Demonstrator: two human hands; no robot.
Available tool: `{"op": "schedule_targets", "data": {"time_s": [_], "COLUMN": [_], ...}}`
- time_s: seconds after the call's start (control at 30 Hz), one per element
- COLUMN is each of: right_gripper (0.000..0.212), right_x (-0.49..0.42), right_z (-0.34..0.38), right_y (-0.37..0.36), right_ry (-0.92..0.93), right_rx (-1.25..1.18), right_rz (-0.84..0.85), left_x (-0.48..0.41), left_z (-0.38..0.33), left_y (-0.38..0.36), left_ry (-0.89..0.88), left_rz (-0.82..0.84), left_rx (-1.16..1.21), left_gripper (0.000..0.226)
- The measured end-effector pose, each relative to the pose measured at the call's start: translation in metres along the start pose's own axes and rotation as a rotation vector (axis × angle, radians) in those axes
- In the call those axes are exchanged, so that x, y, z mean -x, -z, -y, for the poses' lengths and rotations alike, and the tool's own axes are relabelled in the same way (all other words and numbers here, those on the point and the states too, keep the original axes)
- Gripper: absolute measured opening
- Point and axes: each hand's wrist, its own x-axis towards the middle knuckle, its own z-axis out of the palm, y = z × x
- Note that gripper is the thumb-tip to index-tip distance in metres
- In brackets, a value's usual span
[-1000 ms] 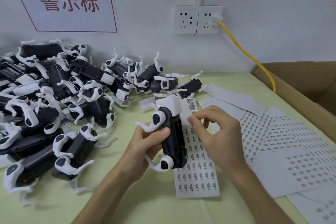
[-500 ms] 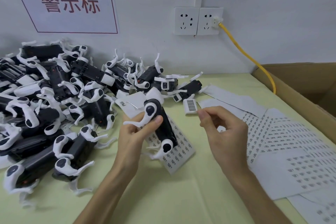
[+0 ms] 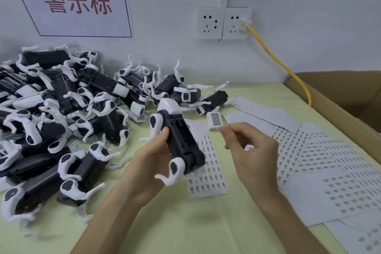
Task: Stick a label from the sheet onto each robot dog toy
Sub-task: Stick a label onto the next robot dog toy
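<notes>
My left hand (image 3: 150, 156) grips a black robot dog toy (image 3: 181, 142) with white legs, belly up and tilted, above the table. Under it lies a label sheet (image 3: 208, 179) printed with small labels. My right hand (image 3: 253, 154) hovers to the toy's right, apart from it, with thumb and forefinger pinched together; the label between them is too small to make out clearly. A small white cover piece with a barcode grid (image 3: 214, 120) lies on the table just beyond those fingertips.
A large pile of black-and-white robot dog toys (image 3: 61, 121) fills the left of the green table (image 3: 185, 229). More label sheets (image 3: 321, 167) overlap at the right. An open cardboard box (image 3: 340, 101) stands at the right edge. A yellow cable (image 3: 284, 68) runs from the wall socket.
My right hand has lifted from the sheet with its fingertips pinched. My left hand swung the toy left, then back over the sheet, which lies flat again.
</notes>
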Motion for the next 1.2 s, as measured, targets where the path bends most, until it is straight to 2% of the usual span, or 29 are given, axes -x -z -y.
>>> {"op": "schedule_targets", "data": {"time_s": [0.07,0.27,0.53,0.67,0.83,0.9,1.03,1.2], "right_gripper": [0.025,0.017,0.020,0.011,0.015,0.010,0.003,0.008], "right_x": [0.002,0.005,0.005,0.005,0.006,0.004,0.004,0.004], "right_z": [0.000,-0.001,0.000,0.001,0.005,0.005,0.006,0.008], "right_y": [-0.001,-0.005,-0.005,-0.005,-0.003,-0.003,-0.004,-0.004], "right_ry": [0.022,0.087,0.101,0.097,-0.037,-0.094,-0.117,-0.107], "right_rx": [0.005,-0.007,-0.008,0.003,-0.093,-0.136,-0.132,-0.096], "right_rz": [0.029,0.149,0.186,0.216,0.206,0.192,0.226,0.269], "left_x": [0.002,0.003,0.004,0.003,0.004,0.005,0.005,0.002], "left_z": [0.002,0.005,0.004,0.003,0.002,0.002,0.004,0.005], "left_y": [-0.003,-0.009,-0.009,-0.011,-0.012,-0.014,-0.014,-0.010], "left_ry": [0.003,-0.046,-0.115,-0.143,-0.178,-0.189,-0.203,-0.229], "left_rz": [0.050,0.117,0.037,0.009,0.013,0.031,0.055,0.041], "left_rx": [0.110,0.171,0.122,0.104,0.043,-0.004,-0.085,-0.101], "left_gripper": [0.063,0.050,0.053,0.052,0.057,0.058,0.059,0.059]}}
